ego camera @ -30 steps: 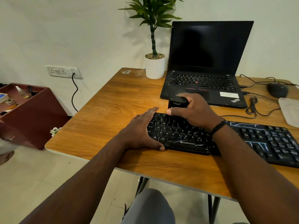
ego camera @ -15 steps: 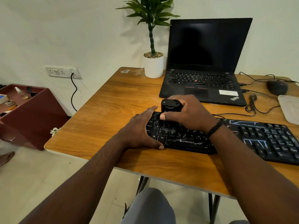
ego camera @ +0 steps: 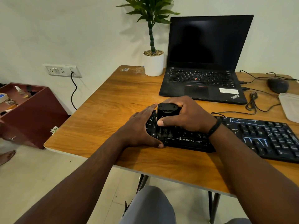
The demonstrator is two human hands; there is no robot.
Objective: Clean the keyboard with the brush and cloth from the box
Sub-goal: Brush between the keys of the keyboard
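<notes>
A black keyboard (ego camera: pixel 267 138) with white streaks lies along the near edge of the wooden table (ego camera: pixel 105 110). My right hand (ego camera: pixel 187 115) grips a black block-shaped brush (ego camera: pixel 167 110), held upright with its bristles down on the keys at the keyboard's left part. My left hand (ego camera: pixel 140 128) lies flat over the keyboard's left end, thumb along its front edge, holding it. A translucent box (ego camera: pixel 289 105) sits at the table's right edge. No cloth is visible.
An open black laptop (ego camera: pixel 205 62) stands behind the keyboard, a potted plant (ego camera: pixel 153 62) to its left, a mouse (ego camera: pixel 278 85) and cables (ego camera: pixel 252 102) to its right. A maroon shelf (ego camera: pixel 32 113) with small items stands on the floor at left. A bare foot (ego camera: pixel 7 156) shows there.
My right hand has drawn the brush from the keyboard's far edge toward me across the keys, tilting it upright. My left hand has stayed on the keyboard's left end.
</notes>
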